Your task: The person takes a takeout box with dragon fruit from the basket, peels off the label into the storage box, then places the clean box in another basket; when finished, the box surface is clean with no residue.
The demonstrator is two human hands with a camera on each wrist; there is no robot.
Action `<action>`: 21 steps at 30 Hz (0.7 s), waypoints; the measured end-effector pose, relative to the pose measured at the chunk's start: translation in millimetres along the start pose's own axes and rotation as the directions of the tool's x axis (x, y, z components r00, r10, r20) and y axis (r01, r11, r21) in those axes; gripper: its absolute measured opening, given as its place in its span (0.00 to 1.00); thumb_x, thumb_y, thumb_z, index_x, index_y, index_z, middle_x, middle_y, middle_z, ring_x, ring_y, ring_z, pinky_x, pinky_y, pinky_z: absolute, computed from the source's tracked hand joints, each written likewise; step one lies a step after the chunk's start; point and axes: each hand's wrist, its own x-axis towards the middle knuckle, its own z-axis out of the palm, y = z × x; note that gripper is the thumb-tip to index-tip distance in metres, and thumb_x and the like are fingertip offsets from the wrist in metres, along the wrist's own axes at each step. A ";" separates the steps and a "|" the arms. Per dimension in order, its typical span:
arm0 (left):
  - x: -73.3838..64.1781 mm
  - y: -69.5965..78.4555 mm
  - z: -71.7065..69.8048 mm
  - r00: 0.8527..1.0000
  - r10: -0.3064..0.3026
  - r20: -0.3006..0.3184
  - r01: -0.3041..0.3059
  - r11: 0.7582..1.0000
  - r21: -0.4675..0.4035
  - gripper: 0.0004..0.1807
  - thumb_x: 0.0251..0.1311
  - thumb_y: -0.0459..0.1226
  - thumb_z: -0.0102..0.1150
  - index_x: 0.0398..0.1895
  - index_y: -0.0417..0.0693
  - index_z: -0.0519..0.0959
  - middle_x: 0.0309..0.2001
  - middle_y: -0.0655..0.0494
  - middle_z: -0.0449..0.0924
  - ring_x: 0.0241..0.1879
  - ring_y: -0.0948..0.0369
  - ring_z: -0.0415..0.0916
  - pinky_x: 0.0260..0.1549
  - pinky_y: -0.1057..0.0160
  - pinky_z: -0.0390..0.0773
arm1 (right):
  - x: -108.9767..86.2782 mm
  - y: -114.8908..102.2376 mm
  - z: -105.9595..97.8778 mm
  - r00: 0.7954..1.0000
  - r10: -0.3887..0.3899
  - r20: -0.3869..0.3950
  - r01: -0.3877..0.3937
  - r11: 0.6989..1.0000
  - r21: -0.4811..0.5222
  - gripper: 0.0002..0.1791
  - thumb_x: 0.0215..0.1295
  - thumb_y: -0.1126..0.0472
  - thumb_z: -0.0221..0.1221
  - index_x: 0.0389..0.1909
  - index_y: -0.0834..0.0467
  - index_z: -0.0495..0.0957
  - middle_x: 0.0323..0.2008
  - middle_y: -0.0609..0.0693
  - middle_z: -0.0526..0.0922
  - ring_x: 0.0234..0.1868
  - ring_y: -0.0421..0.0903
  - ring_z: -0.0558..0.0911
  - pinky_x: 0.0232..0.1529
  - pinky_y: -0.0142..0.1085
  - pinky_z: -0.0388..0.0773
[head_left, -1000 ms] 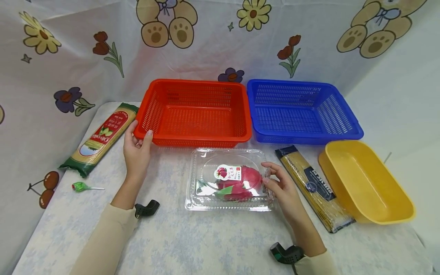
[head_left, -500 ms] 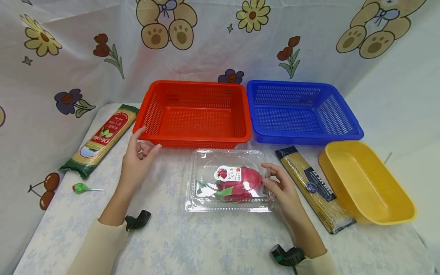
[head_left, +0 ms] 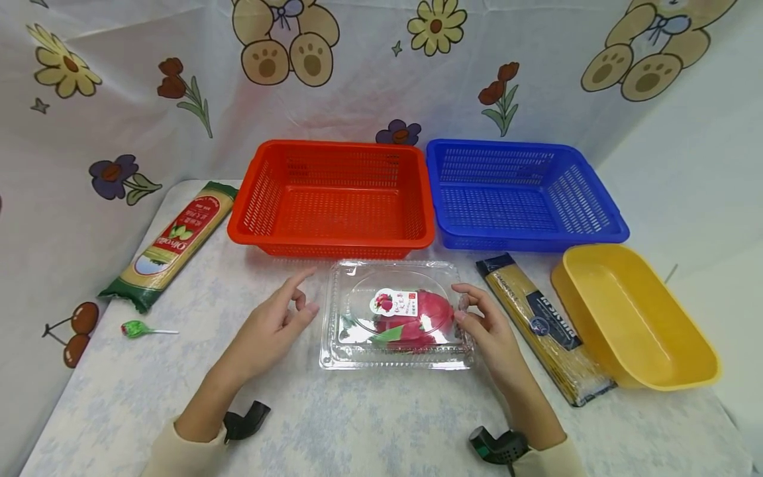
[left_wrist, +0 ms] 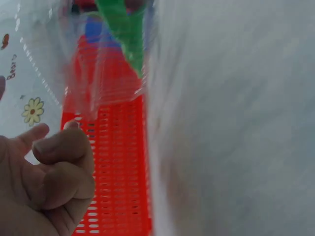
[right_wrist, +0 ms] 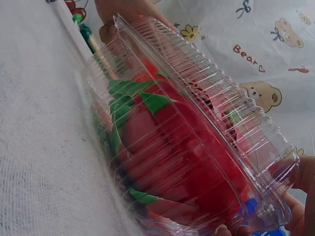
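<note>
A clear plastic clamshell box stands on the table in front of the red basket, its lid down. Through its plastic shows a dragon fruit, pink-red with green scales, under a white label. My right hand pinches the box's right edge between thumb and fingers. Just off the box's left side is my left hand, holding nothing; index finger and thumb point toward the box while the other fingers bend loosely. In the left wrist view, the curled fingers overlap the red basket.
Behind the box stand a red basket and a blue basket. At right, a spaghetti pack lies against a yellow tub. Another pasta pack and a green-wrapped lollipop lie at left.
My left hand has let go of the red basket's front left corner and moved right and nearer, to the box's left side. My right hand stays at the box's right edge.
</note>
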 end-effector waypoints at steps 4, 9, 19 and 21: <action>-8.1 1.3 11.6 0.998 0.023 0.062 -0.022 1.000 -0.013 0.37 0.71 0.54 0.58 0.80 0.72 0.55 0.43 0.62 0.71 0.18 0.66 0.62 0.18 0.66 0.67 | -0.7 -0.9 0.0 1.000 0.000 -0.002 0.000 1.000 -0.017 0.22 0.77 0.66 0.54 0.69 0.60 0.69 0.46 0.57 0.68 0.35 0.42 0.80 0.38 0.30 0.77; -14.4 4.1 22.1 0.995 0.077 0.067 -0.073 0.996 -0.048 0.42 0.67 0.54 0.64 0.80 0.74 0.53 0.45 0.64 0.69 0.17 0.69 0.59 0.16 0.67 0.65 | -1.4 -3.3 0.7 1.000 -0.008 0.007 0.008 0.999 -0.052 0.22 0.78 0.65 0.54 0.70 0.58 0.69 0.46 0.57 0.67 0.35 0.44 0.79 0.38 0.30 0.77; -16.3 2.4 37.9 0.997 0.076 0.025 -0.074 0.995 -0.064 0.40 0.68 0.52 0.63 0.80 0.71 0.56 0.47 0.61 0.66 0.22 0.65 0.63 0.20 0.67 0.69 | -6.8 -5.3 2.4 0.998 -0.065 0.019 0.068 0.984 -0.164 0.23 0.79 0.65 0.51 0.72 0.53 0.68 0.48 0.55 0.67 0.31 0.49 0.78 0.37 0.31 0.75; -16.2 2.3 37.8 0.997 0.072 0.023 -0.071 0.995 -0.072 0.40 0.68 0.52 0.63 0.80 0.72 0.56 0.48 0.61 0.68 0.22 0.65 0.63 0.19 0.66 0.69 | -7.4 -5.1 3.3 0.996 -0.084 0.019 0.086 0.978 -0.190 0.23 0.79 0.65 0.51 0.72 0.53 0.68 0.47 0.55 0.68 0.30 0.50 0.78 0.36 0.32 0.75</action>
